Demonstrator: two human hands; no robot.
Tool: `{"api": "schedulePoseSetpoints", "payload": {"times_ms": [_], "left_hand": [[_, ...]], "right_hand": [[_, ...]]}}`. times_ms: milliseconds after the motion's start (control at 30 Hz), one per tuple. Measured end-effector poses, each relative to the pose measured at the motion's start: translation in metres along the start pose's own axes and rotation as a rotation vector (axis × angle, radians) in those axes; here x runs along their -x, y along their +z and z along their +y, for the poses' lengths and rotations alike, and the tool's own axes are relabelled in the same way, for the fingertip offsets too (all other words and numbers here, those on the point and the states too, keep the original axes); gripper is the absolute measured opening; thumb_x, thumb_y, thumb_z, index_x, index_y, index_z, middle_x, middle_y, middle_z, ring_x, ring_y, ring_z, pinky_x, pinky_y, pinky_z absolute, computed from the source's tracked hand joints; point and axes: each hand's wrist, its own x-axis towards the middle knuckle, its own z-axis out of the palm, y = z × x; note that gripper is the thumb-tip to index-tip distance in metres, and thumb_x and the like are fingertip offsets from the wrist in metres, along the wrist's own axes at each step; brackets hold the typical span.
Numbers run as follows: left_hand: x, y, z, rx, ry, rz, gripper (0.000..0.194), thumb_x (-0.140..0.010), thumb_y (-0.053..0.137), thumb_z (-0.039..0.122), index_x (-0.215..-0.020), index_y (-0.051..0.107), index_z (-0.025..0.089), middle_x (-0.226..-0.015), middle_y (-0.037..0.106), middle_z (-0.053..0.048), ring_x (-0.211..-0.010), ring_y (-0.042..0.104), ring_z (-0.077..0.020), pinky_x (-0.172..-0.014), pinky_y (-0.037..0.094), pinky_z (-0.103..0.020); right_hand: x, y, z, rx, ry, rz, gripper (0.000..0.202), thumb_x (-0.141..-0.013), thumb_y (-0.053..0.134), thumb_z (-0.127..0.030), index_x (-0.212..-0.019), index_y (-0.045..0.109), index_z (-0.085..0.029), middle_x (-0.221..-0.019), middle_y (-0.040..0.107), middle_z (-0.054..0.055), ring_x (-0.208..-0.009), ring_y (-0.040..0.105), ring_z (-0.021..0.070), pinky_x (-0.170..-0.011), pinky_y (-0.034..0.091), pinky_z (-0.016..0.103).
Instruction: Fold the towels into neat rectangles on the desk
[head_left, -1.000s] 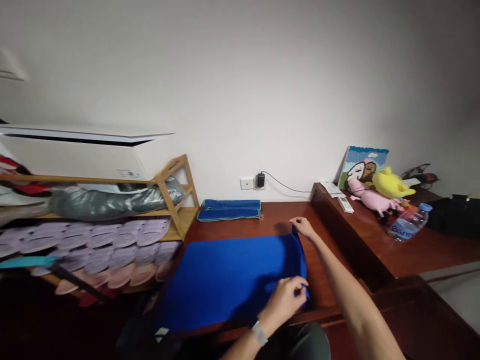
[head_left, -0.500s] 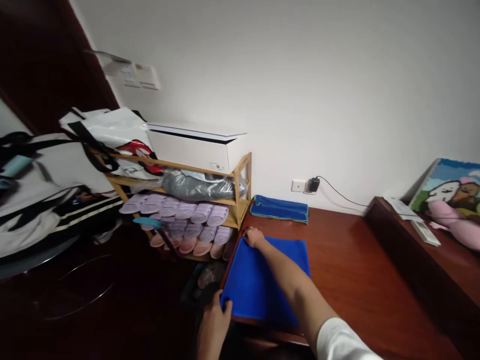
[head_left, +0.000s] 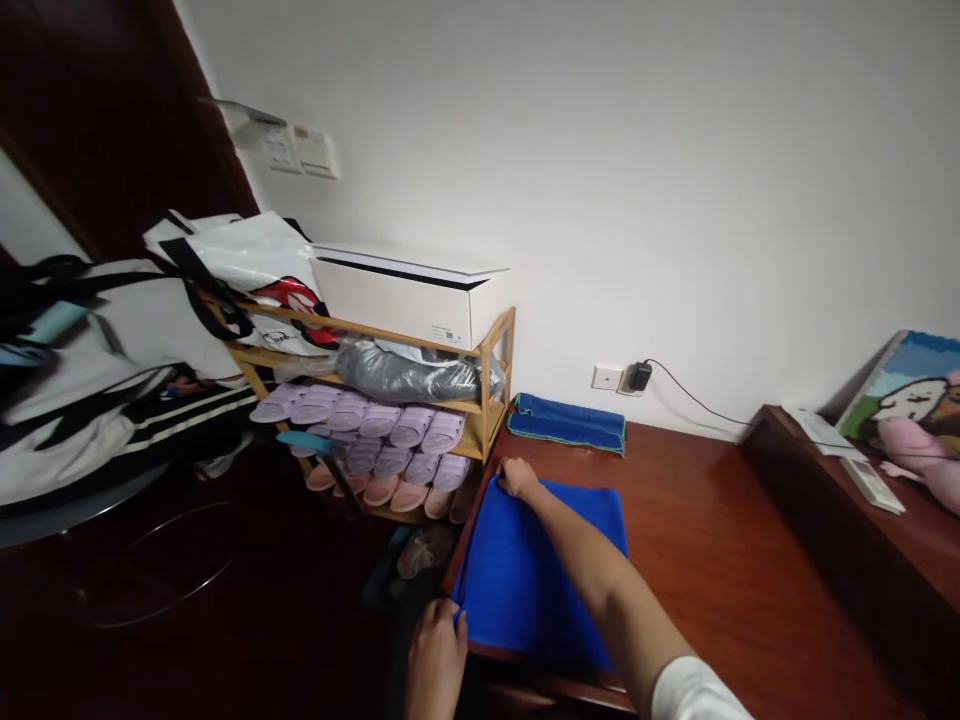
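Observation:
A bright blue cloth point(head_left: 525, 580) lies on the reddish-brown wooden desk point(head_left: 697, 540), near its left edge. At the cloth's far left corner, my right hand point(head_left: 516, 478) has its fingers closed on the fabric, and my right forearm crosses over the cloth. My left hand point(head_left: 437, 645) pinches the near left corner beside the desk edge. Along the left side between both hands the cloth is slightly lifted or creased. A folded darker blue cloth point(head_left: 568, 424) with a green border lies behind it against the wall.
Left of the desk stands a wooden rack point(head_left: 486, 400) with several purple and pink slippers point(head_left: 409, 425), a white box point(head_left: 405, 295) and a printed bag point(head_left: 277, 260). A plugged-in black adapter point(head_left: 639, 376) is on the wall. A raised ledge at right holds a pink plush toy point(head_left: 915, 450).
My left hand's fingers have closed over the near left corner, and the cloth's left edge shows a slight crease. My right hand stays at the far corner. The view has shifted a little.

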Motion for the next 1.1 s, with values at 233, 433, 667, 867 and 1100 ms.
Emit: {"api": "schedulePoseSetpoints", "payload": {"times_ms": [233,433,667,867,1100], "left_hand": [[-0.009,-0.024,0.016,0.154,-0.072,0.166,0.019,-0.088,0.051,0.035,-0.072,0.061,0.030,-0.089,0.077,-0.011,-0.093,0.078,-0.0337,-0.093,0.060,-0.048],[-0.023,-0.041,0.020,0.395,-0.059,0.103,0.021,-0.080,0.058,0.047,-0.071,0.068,0.032,-0.076,0.080,-0.004,-0.078,0.079,-0.0297,-0.079,0.062,-0.042],[-0.051,-0.117,0.067,0.525,0.090,0.185,0.038,-0.073,0.072,0.065,-0.076,0.081,0.029,-0.091,0.088,-0.004,-0.089,0.082,-0.0292,-0.086,0.067,-0.040],[-0.076,-0.204,0.125,0.589,0.386,0.172,0.049,-0.077,0.074,0.077,-0.082,0.086,0.029,-0.097,0.089,-0.006,-0.094,0.083,-0.0300,-0.093,0.069,-0.043],[-0.085,-0.263,0.178,0.556,0.546,0.248,0.054,-0.077,0.078,0.079,-0.083,0.085,0.025,-0.102,0.088,-0.010,-0.098,0.081,-0.0290,-0.100,0.066,-0.044]], "right_hand": [[0.046,-0.066,0.027,-0.214,-0.232,0.077,0.020,-0.086,0.075,-0.011,-0.102,0.073,-0.022,-0.105,0.079,0.002,-0.095,0.071,0.0165,-0.087,0.052,0.026],[0.120,-0.125,0.062,-0.316,-0.332,0.116,0.008,-0.085,0.078,-0.018,-0.092,0.078,-0.021,-0.091,0.080,0.002,-0.083,0.073,0.0177,-0.076,0.055,0.026],[0.200,-0.203,0.083,-0.366,-0.343,0.281,0.023,-0.085,0.085,-0.045,-0.086,0.084,-0.022,-0.092,0.082,0.006,-0.087,0.074,0.0213,-0.084,0.058,0.033],[0.272,-0.271,0.085,-0.536,-0.304,0.418,0.044,-0.077,0.090,-0.063,-0.090,0.086,-0.022,-0.100,0.082,0.009,-0.093,0.075,0.0240,-0.085,0.060,0.037],[0.334,-0.293,0.077,-0.667,-0.269,0.510,0.037,-0.075,0.096,-0.056,-0.087,0.085,-0.023,-0.100,0.082,0.006,-0.095,0.075,0.0232,-0.091,0.060,0.038]]}}
